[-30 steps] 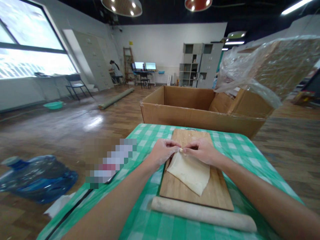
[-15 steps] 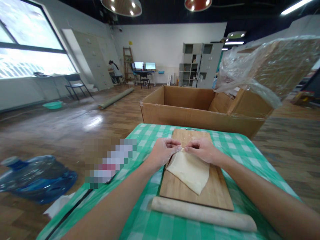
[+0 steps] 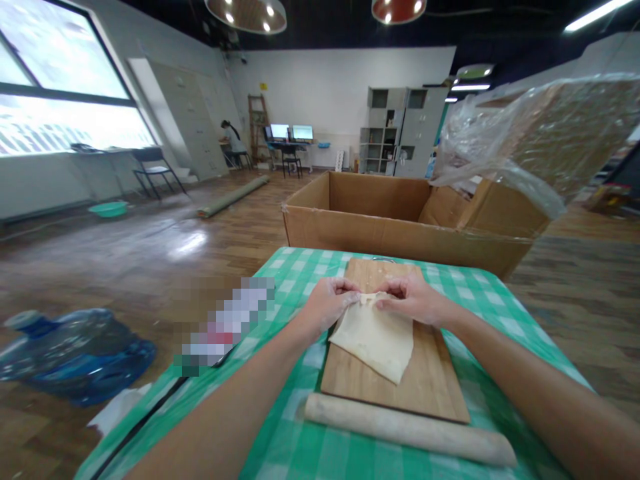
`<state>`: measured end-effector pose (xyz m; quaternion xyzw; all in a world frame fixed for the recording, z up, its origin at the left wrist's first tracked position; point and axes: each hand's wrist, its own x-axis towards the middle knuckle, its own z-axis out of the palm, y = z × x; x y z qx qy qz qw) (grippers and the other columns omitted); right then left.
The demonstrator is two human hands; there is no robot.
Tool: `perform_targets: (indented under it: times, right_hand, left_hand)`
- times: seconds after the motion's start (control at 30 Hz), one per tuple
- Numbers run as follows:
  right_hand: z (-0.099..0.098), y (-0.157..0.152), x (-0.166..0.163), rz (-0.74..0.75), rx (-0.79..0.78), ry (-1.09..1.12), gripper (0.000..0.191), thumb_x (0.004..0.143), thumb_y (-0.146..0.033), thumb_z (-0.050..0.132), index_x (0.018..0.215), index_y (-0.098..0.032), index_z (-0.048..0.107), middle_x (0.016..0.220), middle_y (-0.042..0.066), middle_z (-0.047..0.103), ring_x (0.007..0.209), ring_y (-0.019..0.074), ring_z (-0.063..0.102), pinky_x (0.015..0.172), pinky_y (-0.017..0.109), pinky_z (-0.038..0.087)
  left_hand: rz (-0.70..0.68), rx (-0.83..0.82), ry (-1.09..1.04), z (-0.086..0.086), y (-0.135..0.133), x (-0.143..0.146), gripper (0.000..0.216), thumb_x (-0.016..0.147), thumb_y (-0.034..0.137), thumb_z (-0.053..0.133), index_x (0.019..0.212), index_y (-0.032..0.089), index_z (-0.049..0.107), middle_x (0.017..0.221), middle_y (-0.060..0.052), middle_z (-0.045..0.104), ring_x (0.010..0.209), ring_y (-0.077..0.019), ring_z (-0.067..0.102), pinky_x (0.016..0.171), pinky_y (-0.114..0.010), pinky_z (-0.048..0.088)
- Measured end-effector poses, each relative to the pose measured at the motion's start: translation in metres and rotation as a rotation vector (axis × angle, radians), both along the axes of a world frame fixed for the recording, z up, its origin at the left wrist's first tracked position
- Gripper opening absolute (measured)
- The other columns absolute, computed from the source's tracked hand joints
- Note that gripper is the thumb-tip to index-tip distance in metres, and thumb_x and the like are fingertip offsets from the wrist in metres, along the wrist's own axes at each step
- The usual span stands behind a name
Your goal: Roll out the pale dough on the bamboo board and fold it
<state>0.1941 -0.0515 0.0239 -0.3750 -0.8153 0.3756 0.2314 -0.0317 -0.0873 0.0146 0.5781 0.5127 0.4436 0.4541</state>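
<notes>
A thin, pale sheet of dough (image 3: pixel 376 339) lies folded on a wooden cutting board (image 3: pixel 434 383) on the green-checked table. My left hand (image 3: pixel 327 303) pinches the dough's far edge from the left. My right hand (image 3: pixel 413 300) pinches the same edge from the right, and the fingertips of both hands nearly meet. Both hands are dusted with flour. The dough's near corner points toward me.
A wooden rolling pin (image 3: pixel 407 437) lies across the table in front of the board. An open cardboard box (image 3: pixel 395 223) stands just behind the table. A blue water jug (image 3: pixel 75 353) lies on the floor at left. A plastic-wrapped bundle (image 3: pixel 545 137) looms at upper right.
The hands have drawn slightly apart along the far edge of the dough, which now shows bunched between the fingertips. The sheet's shape has shifted a little.
</notes>
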Motion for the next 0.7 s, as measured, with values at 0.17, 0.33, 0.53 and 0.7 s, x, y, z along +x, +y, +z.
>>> perform_targets:
  times: [0.17, 0.33, 0.53, 0.7]
  right_hand:
    - [0.002, -0.005, -0.005, -0.016, 0.262, -0.079, 0.024, 0.094, -0.037, 0.064, 0.093, -0.021, 0.081, 0.082, 0.003, 0.078, 0.071, 0.017, 0.064, 0.062, 0.028, 0.042]
    - [0.002, -0.015, -0.012, -0.029, 0.429, -0.116, 0.02, 0.094, -0.029, 0.064, 0.093, -0.024, 0.083, 0.088, 0.004, 0.081, 0.073, 0.0195, 0.071, 0.066, 0.03, 0.048]
    - [-0.001, -0.013, -0.008, -0.006, 0.477, -0.034, 0.025, 0.094, -0.024, 0.06, 0.107, -0.027, 0.081, 0.106, 0.003, 0.08, 0.095, 0.0242, 0.076, 0.086, 0.037, 0.056]
    - [-0.002, -0.012, -0.007, 0.068, 0.571, -0.07, 0.029, 0.096, -0.024, 0.056, 0.109, -0.029, 0.081, 0.104, 0.003, 0.081, 0.094, 0.0239, 0.075, 0.087, 0.038, 0.056]
  left_hand:
    - [-0.089, 0.069, 0.127, 0.006, -0.001, -0.001, 0.025, 0.078, 0.038, 0.069, 0.079, 0.015, 0.078, 0.076, -0.005, 0.073, 0.067, -0.0153, 0.058, 0.059, -0.026, 0.037]
    - [-0.109, 0.068, 0.19, 0.007, -0.004, -0.003, 0.034, 0.078, 0.047, 0.074, 0.082, 0.014, 0.082, 0.077, -0.007, 0.075, 0.065, -0.0159, 0.057, 0.059, -0.027, 0.036]
    - [-0.037, -0.025, 0.048, 0.003, -0.002, -0.004, 0.039, 0.07, 0.052, 0.082, 0.081, 0.014, 0.08, 0.076, -0.007, 0.074, 0.068, -0.0176, 0.06, 0.061, -0.027, 0.039]
    - [-0.096, -0.056, 0.068, 0.006, -0.003, -0.006, 0.043, 0.072, 0.056, 0.079, 0.079, 0.014, 0.079, 0.077, -0.006, 0.072, 0.067, -0.0162, 0.057, 0.058, -0.026, 0.038]
